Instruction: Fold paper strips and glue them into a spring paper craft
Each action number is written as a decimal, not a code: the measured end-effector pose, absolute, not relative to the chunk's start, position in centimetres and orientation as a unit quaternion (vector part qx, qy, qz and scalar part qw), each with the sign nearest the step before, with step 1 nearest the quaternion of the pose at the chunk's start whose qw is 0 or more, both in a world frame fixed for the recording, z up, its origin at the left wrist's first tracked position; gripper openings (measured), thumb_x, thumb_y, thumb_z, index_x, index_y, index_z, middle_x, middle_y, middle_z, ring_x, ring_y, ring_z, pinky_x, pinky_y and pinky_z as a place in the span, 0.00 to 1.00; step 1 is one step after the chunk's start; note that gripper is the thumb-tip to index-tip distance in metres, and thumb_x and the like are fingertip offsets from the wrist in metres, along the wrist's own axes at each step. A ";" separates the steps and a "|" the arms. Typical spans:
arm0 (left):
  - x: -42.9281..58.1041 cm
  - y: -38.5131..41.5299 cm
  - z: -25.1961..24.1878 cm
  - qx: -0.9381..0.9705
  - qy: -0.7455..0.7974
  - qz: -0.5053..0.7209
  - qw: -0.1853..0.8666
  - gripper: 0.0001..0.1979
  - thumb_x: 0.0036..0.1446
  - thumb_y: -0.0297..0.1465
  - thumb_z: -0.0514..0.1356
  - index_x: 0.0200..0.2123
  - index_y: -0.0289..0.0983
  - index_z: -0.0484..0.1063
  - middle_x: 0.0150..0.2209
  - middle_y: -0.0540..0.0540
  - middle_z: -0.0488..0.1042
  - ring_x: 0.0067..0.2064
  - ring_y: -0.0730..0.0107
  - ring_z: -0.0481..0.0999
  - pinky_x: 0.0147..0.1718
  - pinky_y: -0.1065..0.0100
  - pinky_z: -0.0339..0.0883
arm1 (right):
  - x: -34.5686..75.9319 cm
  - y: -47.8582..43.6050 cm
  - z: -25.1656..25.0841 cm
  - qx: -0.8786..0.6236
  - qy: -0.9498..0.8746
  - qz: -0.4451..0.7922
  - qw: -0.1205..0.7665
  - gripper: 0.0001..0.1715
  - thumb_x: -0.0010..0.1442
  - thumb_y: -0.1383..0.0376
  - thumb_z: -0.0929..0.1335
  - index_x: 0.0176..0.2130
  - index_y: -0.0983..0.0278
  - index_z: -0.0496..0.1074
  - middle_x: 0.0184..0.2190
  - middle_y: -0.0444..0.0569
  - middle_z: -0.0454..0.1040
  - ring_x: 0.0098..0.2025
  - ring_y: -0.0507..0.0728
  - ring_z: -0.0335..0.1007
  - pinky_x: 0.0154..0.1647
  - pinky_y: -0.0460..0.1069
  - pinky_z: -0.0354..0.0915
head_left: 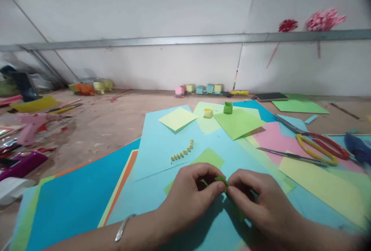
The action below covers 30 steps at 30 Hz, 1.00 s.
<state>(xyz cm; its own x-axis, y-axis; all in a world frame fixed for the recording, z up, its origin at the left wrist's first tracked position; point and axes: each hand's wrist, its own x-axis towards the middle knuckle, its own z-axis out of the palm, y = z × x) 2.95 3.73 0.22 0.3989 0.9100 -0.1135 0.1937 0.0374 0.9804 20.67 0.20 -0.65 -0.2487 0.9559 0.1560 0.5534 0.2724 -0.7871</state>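
My left hand (194, 197) and my right hand (257, 197) meet at the front middle, above light blue paper (145, 197). Both pinch a narrow green paper strip (221, 179) between thumb and fingers; part of it hangs below my right hand, and the rest is hidden by my fingers. A green paper piece (210, 157) lies just behind my hands. Further back is a yellow zigzag-folded paper strip (182, 153). A pale yellow square (177, 119), a small yellow paper box (208, 112) and a small green paper box (228, 107) are beyond it.
Scissors (321, 143) with red and yellow handles and tweezers (292, 156) lie on coloured sheets at right. A pink glue gun (30, 125) and a purple tool (21, 164) are at left. Several small paper boxes (199, 89) line the wall, near a dark phone-like slab (271, 97).
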 end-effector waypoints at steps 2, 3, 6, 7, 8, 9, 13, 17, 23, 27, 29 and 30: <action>2.9 3.8 0.4 0.624 0.444 0.323 0.556 0.06 0.46 0.31 0.62 0.27 0.34 0.76 0.23 0.49 0.72 0.24 0.74 0.68 0.23 0.71 0.64 | 20.7 0.3 -0.6 -0.513 -0.729 0.310 0.329 0.10 0.62 0.65 0.63 0.29 0.63 0.69 0.22 0.41 0.69 0.25 0.50 0.63 0.26 0.44 0.60; 2.8 3.8 0.5 0.620 0.446 0.324 0.558 0.06 0.46 0.32 0.62 0.27 0.34 0.76 0.23 0.49 0.72 0.23 0.74 0.68 0.23 0.71 0.64 | 20.7 0.3 -0.5 -0.509 -0.732 0.312 0.329 0.10 0.62 0.65 0.63 0.30 0.63 0.70 0.23 0.41 0.70 0.25 0.50 0.64 0.27 0.45 0.61; 2.7 4.1 0.7 0.593 0.459 0.345 0.565 0.07 0.46 0.32 0.63 0.25 0.33 0.74 0.20 0.51 0.70 0.21 0.75 0.68 0.22 0.72 0.63 | 20.7 0.2 -0.4 -0.507 -0.743 0.300 0.318 0.10 0.62 0.63 0.64 0.31 0.63 0.71 0.22 0.41 0.69 0.25 0.50 0.62 0.25 0.44 0.59; 2.7 4.1 0.7 0.584 0.462 0.356 0.564 0.07 0.47 0.32 0.63 0.25 0.34 0.74 0.19 0.52 0.69 0.20 0.76 0.67 0.22 0.72 0.62 | 20.7 0.1 -0.4 -0.511 -0.745 0.292 0.314 0.10 0.62 0.63 0.64 0.31 0.63 0.71 0.21 0.40 0.68 0.24 0.50 0.61 0.25 0.44 0.58; 2.6 4.2 0.7 0.578 0.463 0.366 0.564 0.07 0.47 0.32 0.63 0.25 0.34 0.73 0.18 0.52 0.69 0.20 0.76 0.67 0.22 0.72 0.62 | 20.7 0.1 -0.4 -0.516 -0.745 0.285 0.311 0.10 0.61 0.63 0.64 0.29 0.63 0.71 0.20 0.40 0.67 0.23 0.50 0.60 0.24 0.44 0.58; 2.6 4.2 0.7 0.572 0.463 0.373 0.565 0.07 0.47 0.32 0.64 0.25 0.34 0.73 0.18 0.53 0.68 0.20 0.76 0.66 0.22 0.73 0.62 | 20.8 0.1 -0.3 -0.520 -0.744 0.282 0.312 0.11 0.61 0.64 0.64 0.28 0.63 0.71 0.20 0.40 0.67 0.23 0.49 0.60 0.24 0.44 0.57; 2.5 4.2 0.8 0.570 0.455 0.372 0.574 0.07 0.47 0.33 0.64 0.25 0.35 0.72 0.20 0.52 0.69 0.22 0.75 0.67 0.23 0.72 0.63 | 21.1 0.5 0.0 -0.526 -0.737 0.272 0.327 0.10 0.59 0.66 0.65 0.27 0.63 0.71 0.20 0.40 0.70 0.23 0.49 0.63 0.26 0.44 0.59; 2.2 4.4 0.8 0.663 0.434 0.358 0.494 0.05 0.50 0.31 0.60 0.25 0.36 0.71 0.24 0.50 0.71 0.25 0.73 0.69 0.24 0.71 0.64 | 21.6 1.0 0.0 -0.504 -0.755 0.250 0.337 0.09 0.58 0.68 0.66 0.26 0.63 0.72 0.22 0.42 0.73 0.24 0.50 0.66 0.26 0.45 0.61; 1.8 4.5 0.5 0.826 0.345 0.336 0.292 0.03 0.53 0.27 0.61 0.30 0.35 0.74 0.26 0.48 0.75 0.26 0.72 0.70 0.28 0.70 0.65 | 21.9 1.0 -0.5 -0.446 -0.808 0.186 0.337 0.10 0.59 0.69 0.65 0.28 0.62 0.73 0.23 0.44 0.75 0.26 0.51 0.70 0.28 0.44 0.62; 1.8 4.5 0.7 0.799 0.374 0.364 0.297 0.06 0.53 0.27 0.61 0.25 0.36 0.75 0.23 0.48 0.76 0.25 0.72 0.72 0.27 0.71 0.65 | 22.0 1.0 -0.3 -0.462 -0.795 0.158 0.360 0.05 0.59 0.66 0.67 0.35 0.64 0.74 0.24 0.44 0.75 0.26 0.51 0.69 0.27 0.45 0.63; 1.8 4.5 0.9 0.769 0.396 0.393 0.312 0.04 0.51 0.27 0.62 0.24 0.36 0.75 0.23 0.48 0.76 0.25 0.72 0.72 0.27 0.72 0.65 | 22.2 1.0 -0.1 -0.484 -0.781 0.164 0.358 0.05 0.59 0.65 0.67 0.32 0.64 0.73 0.23 0.43 0.73 0.24 0.50 0.67 0.26 0.45 0.62; 1.9 4.6 0.9 0.754 0.403 0.403 0.325 0.04 0.50 0.27 0.63 0.24 0.36 0.75 0.23 0.49 0.76 0.25 0.72 0.72 0.26 0.72 0.66 | 22.3 1.0 -0.1 -0.488 -0.779 0.165 0.357 0.07 0.59 0.65 0.67 0.29 0.63 0.72 0.22 0.43 0.72 0.24 0.50 0.66 0.25 0.45 0.61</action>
<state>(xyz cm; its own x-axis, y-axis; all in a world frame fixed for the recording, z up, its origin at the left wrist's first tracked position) 1.86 4.60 0.88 0.3493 0.8705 0.3468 0.3466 -0.4639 0.8153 22.25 1.02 -0.06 -0.2682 0.8783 0.3958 0.6427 0.4692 -0.6056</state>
